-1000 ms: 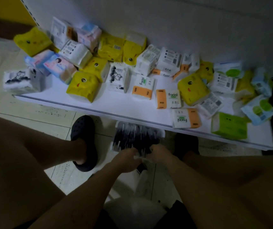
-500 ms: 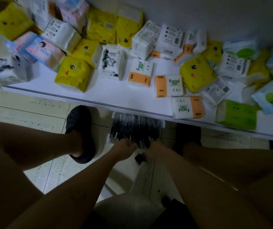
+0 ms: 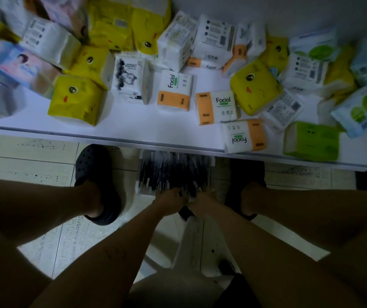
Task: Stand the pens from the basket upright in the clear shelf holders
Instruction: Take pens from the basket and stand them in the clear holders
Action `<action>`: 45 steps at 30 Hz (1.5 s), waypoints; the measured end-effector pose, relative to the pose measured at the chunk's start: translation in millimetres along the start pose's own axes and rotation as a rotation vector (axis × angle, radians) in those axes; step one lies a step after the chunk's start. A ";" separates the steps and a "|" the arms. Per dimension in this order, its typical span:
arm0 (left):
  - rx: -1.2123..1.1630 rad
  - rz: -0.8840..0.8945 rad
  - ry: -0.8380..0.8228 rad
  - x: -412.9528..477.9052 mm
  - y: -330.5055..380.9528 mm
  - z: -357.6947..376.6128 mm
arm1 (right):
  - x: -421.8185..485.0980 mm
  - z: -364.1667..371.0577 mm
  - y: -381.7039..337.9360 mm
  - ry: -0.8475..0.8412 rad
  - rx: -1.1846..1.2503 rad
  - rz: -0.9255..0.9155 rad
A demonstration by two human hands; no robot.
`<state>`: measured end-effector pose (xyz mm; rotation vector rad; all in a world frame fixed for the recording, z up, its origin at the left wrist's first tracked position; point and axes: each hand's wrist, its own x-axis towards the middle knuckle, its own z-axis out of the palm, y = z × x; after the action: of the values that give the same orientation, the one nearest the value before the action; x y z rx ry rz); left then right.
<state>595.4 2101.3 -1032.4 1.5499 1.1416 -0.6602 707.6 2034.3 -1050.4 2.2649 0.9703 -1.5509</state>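
Reaching down between the bare knees, the left hand (image 3: 171, 199) and the right hand (image 3: 203, 197) are held just beside each other at the near edge of a clear-sided container (image 3: 209, 172). Their fingers are seen bent over the near ends of the dark slim pens (image 3: 173, 172) packed in it. In the dim, blurred view it cannot be told whether any pen is pinched or merely touched. The container is set on the pale tiled floor (image 3: 33, 165) between black perforated clogs (image 3: 93, 170), partly tucked under the front edge of the white flat shelf (image 3: 133, 127). The step in hand is judged to be the gathering of pens. A secure bunch is called for next, lifted clear of the shelf edge. Further off, soft tissue packs in yellow, white and orange (image 3: 173, 90) are strewn over the shelf, and no clear holders are visible.
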 end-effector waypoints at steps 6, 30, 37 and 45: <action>0.118 -0.010 0.001 5.4 -5.8 0.0 | -5.8 3.5 1.4 -0.033 0.092 -0.017; -0.501 0.114 0.228 -38.4 13.7 0.2 | -59.0 -26.1 3.1 0.302 0.368 -0.081; -0.493 0.319 0.209 -88.9 33.6 -24.4 | -104.4 -45.0 -19.4 0.405 0.508 -0.212; -0.503 0.482 0.533 -151.8 49.3 -55.7 | -174.1 -74.1 -55.5 0.628 0.549 -0.501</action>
<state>572.7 2104.4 -864.9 1.5020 1.1330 0.3655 688.9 2047.4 -854.6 3.2050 1.5096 -1.4123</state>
